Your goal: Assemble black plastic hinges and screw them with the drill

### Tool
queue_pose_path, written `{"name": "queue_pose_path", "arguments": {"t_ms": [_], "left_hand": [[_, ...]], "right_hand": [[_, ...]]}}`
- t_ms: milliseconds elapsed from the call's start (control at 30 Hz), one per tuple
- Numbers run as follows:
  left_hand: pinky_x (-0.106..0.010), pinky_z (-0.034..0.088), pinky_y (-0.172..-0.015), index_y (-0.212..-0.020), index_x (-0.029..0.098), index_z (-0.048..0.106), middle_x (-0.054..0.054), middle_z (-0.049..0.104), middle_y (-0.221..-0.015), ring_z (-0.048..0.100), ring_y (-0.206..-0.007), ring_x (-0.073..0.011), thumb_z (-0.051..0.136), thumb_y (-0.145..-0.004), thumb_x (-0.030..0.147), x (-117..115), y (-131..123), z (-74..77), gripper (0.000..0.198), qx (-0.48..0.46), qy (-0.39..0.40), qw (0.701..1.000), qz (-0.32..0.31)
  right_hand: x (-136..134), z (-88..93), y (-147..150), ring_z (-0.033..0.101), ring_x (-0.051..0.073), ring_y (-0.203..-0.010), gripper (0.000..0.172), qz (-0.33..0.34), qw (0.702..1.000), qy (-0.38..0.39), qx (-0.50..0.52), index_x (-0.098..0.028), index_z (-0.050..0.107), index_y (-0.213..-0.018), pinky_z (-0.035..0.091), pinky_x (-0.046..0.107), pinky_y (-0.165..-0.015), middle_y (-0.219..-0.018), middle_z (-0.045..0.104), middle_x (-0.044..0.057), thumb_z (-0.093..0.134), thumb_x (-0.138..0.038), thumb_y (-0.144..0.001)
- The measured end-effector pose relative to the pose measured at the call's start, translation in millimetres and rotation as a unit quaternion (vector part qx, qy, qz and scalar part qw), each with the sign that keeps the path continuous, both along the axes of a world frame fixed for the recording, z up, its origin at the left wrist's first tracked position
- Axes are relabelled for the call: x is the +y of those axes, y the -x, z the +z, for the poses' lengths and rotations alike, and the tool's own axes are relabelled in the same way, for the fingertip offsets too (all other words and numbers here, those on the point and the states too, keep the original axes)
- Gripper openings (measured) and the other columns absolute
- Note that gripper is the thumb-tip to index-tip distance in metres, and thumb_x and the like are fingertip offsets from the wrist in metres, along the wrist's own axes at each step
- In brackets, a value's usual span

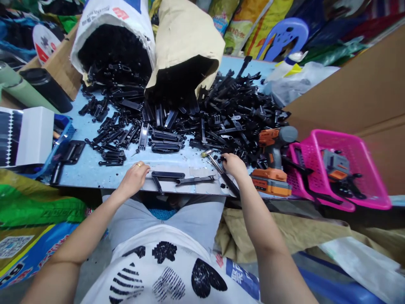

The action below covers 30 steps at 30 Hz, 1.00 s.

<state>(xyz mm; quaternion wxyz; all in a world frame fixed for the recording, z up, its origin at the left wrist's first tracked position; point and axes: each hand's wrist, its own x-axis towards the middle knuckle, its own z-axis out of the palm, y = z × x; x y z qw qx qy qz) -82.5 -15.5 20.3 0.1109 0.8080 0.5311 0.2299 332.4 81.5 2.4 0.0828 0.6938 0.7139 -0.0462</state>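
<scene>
My left hand, a ring on one finger, rests at the table's front edge. Its fingers are pressed together, and whatever they hold is hidden. Just right of it lies a black hinged arm part, bent at its joint. Beside that is a long black forked part. My right hand is closed at the fingertips among small black pieces; what it pinches is too small to name. A hammer lies immediately left of the right hand, its head pointing away from me.
Heaped black plastic parts cover the back of the table, below a white sack and a beige sack. An orange cordless drill stands at right, by a pink basket. A blue basket is at left.
</scene>
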Motion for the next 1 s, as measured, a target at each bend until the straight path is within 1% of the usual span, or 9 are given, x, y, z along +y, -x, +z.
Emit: {"name": "queue_pose_path", "arguments": {"t_ms": [100,200,333,433,533,700,800,900,1000], "left_hand": [[-0.032,0.045,-0.072,-0.083,0.014,0.061,-0.008,0.055,-0.083,0.052,-0.080,-0.0202,0.040,-0.090,0.011,-0.7,-4.9,8.2,0.022,0.102,0.009,0.994,-0.025],[-0.031,0.045,-0.071,-0.079,0.014,0.059,-0.008,0.054,-0.083,0.051,-0.082,-0.0209,0.040,-0.086,0.004,0.3,-10.2,21.1,0.023,0.174,0.020,0.982,-0.070],[-0.031,0.046,-0.067,-0.076,0.013,0.060,-0.010,0.054,-0.082,0.052,-0.079,-0.0213,0.040,-0.082,-0.002,6.9,-20.7,33.2,0.026,0.228,0.038,0.970,-0.079],[-0.032,0.047,-0.067,-0.075,0.012,0.060,-0.010,0.056,-0.080,0.054,-0.078,-0.0217,0.041,-0.081,-0.003,11.7,-26.5,33.0,0.025,0.245,0.030,0.965,-0.085],[-0.032,0.049,-0.069,-0.078,0.012,0.060,-0.009,0.058,-0.078,0.057,-0.077,-0.0212,0.047,-0.085,0.005,11.5,-28.4,19.4,0.017,0.217,-0.008,0.973,-0.083],[-0.033,0.053,-0.074,-0.094,0.013,0.062,-0.010,0.065,-0.080,0.063,-0.078,-0.0197,0.046,-0.092,0.021,2.3,-20.9,-28.8,0.018,0.050,-0.124,0.990,-0.038],[-0.035,0.054,-0.082,-0.109,0.013,0.060,-0.012,0.068,-0.093,0.065,-0.088,-0.0203,0.044,-0.093,0.019,-2.5,-14.8,-50.4,0.023,-0.009,-0.160,0.985,-0.057],[-0.033,0.054,-0.084,-0.113,0.015,0.059,-0.011,0.068,-0.099,0.065,-0.092,-0.0193,0.046,-0.092,0.018,-5.4,-14.9,-57.8,0.025,-0.055,-0.172,0.983,-0.044],[-0.033,0.054,-0.083,-0.114,0.015,0.059,-0.011,0.068,-0.098,0.065,-0.092,-0.0189,0.047,-0.092,0.018,-8.6,-20.9,-59.1,0.026,-0.089,-0.175,0.981,-0.001]], "right_hand": [[-2.9,-12.4,0.0,0.058,0.023,-0.097,0.032,-0.018,0.998,-0.056,0.003,-0.014,0.060,-0.109,0.042,0.028,-0.074,-0.104,0.063,0.012,0.049,-0.023,-0.080],[-2.6,-14.7,-1.0,0.060,0.023,-0.090,0.032,-0.035,0.996,-0.083,0.025,-0.015,0.058,-0.107,0.041,0.029,-0.070,-0.103,0.064,0.012,0.051,-0.028,-0.079],[-1.4,-14.6,-3.7,0.061,0.021,-0.081,0.029,-0.034,0.990,-0.103,0.086,-0.018,0.058,-0.105,0.041,0.029,-0.069,-0.096,0.066,0.008,0.052,-0.026,-0.078],[-2.2,-14.3,-7.0,0.061,0.020,-0.077,0.028,-0.039,0.981,-0.131,0.138,-0.019,0.059,-0.102,0.042,0.029,-0.069,-0.084,0.067,0.005,0.053,-0.025,-0.076],[-5.2,-13.9,-13.5,0.060,0.020,-0.075,0.026,-0.043,0.978,-0.132,0.157,-0.018,0.060,-0.098,0.043,0.029,-0.069,-0.081,0.066,0.005,0.055,-0.024,-0.073],[-16.3,-12.3,-24.9,0.060,0.020,-0.084,0.033,-0.043,0.969,-0.167,0.178,-0.015,0.060,-0.108,0.045,0.031,-0.078,-0.100,0.065,0.011,0.054,-0.024,-0.077],[-24.2,-12.3,-27.5,0.061,0.020,-0.082,0.027,-0.036,0.979,-0.112,0.165,-0.015,0.063,-0.102,0.046,0.030,-0.077,-0.096,0.066,0.010,0.056,-0.026,-0.079],[-31.1,-12.2,-26.6,0.061,0.020,-0.083,0.021,-0.003,0.989,-0.025,0.143,-0.016,0.066,-0.097,0.046,0.029,-0.076,-0.093,0.067,0.009,0.058,-0.023,-0.078],[-38.0,-3.1,-15.9,0.061,0.021,-0.087,0.023,0.017,0.986,-0.066,0.153,-0.015,0.067,-0.099,0.046,0.031,-0.079,-0.097,0.065,0.011,0.054,-0.023,-0.082]]}}
